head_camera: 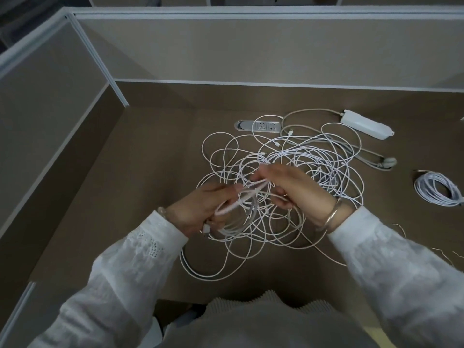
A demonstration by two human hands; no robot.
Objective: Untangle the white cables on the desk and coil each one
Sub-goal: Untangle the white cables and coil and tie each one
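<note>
While the big tangle (pixel 281 187) of white cables lay spread on the brown counter (pixel 155 172), both hands worked just above its near side. The left hand (pixel 200 212) had its fingers curled round a small bunch of loops, likely so the part already wound would not fall open. The right hand (pixel 288 187) pinched a strand and held it up toward the left hand, likely to lay on the next loop. One coil (pixel 437 189) sat alone at the far right, well apart from the mess, so it looked finished and kept out of the way. A power strip (pixel 366 125) lay behind the tangle, beside the sockets (pixel 266 126) set in the counter. The hands were blurred, so the exact fingers on the strand were hard to tell. How many cables made up the tangle could not be counted, and where the held cable ran into the pile was hidden.
</note>
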